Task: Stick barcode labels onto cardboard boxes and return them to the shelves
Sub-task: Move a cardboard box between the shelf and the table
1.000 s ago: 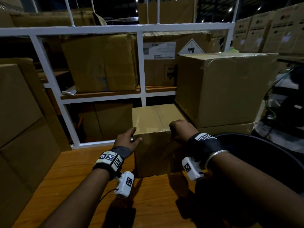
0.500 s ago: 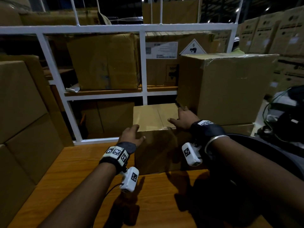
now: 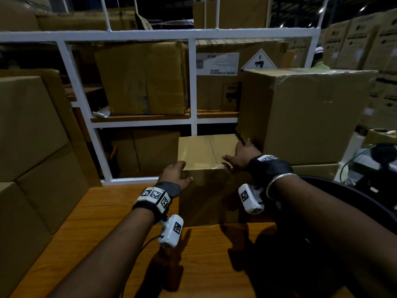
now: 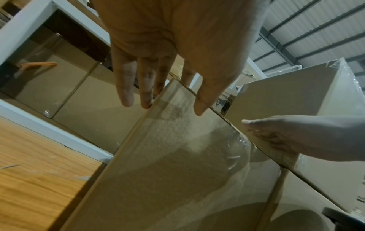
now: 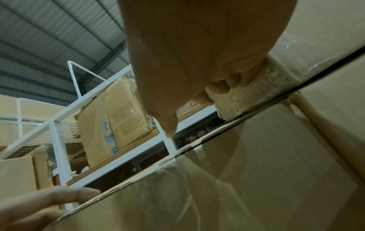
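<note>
A small plain cardboard box [image 3: 204, 149] stands on the wooden table [image 3: 103, 244], close against a large taped box [image 3: 305, 117] on its right. My left hand [image 3: 175, 175] is at the small box's near left corner. In the left wrist view its straight fingers [image 4: 146, 87] lie along the left side and the thumb rests on the front face [image 4: 177, 171]. My right hand [image 3: 241, 154] lies on the box top at its right edge. Its fingers [image 5: 227, 84] curl down by the large box's lower corner, the thumb pointing left. No label shows on the small box.
A white metal shelf frame [image 3: 193, 82] stands right behind the table, with boxes on both levels; one shelf box carries a white label [image 3: 217, 63]. Stacked cartons [image 3: 32, 136] wall off the left. A dark round bin [image 3: 365, 201] sits at the right, with cables beyond it.
My right hand has slid from the box's near top edge forward across the top to its right side by the large box. My left hand has stayed at the near left corner.
</note>
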